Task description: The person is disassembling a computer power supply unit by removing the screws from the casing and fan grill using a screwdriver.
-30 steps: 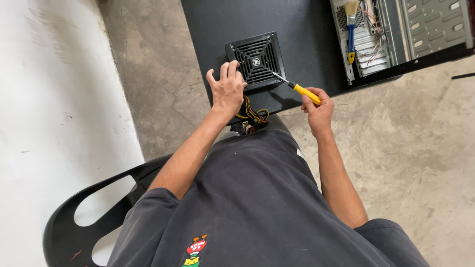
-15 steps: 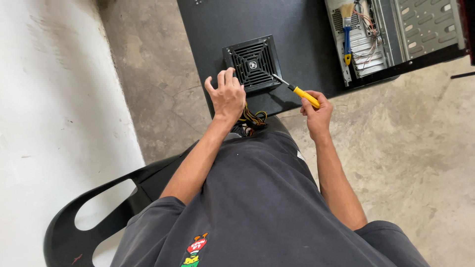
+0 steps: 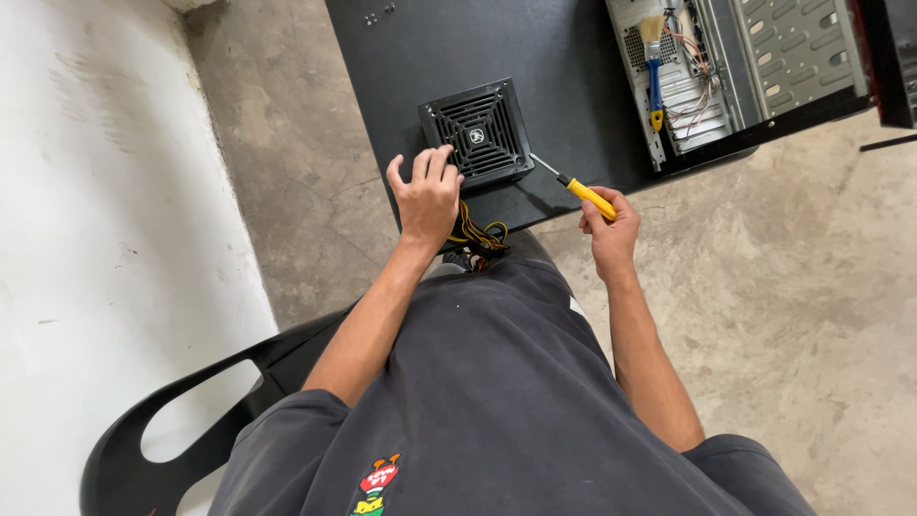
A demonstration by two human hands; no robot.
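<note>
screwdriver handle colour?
Yellow, with a black collar at the shaft: the screwdriver in the right hand, clearest in the head view.

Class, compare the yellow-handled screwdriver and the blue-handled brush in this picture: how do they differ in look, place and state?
The screwdriver has a yellow handle and thin metal shaft; the brush has a blue handle and pale bristles. The screwdriver is held in the right hand, its tip at the black power supply; the brush lies unheld inside the open computer case. Both are slim hand tools.
</note>
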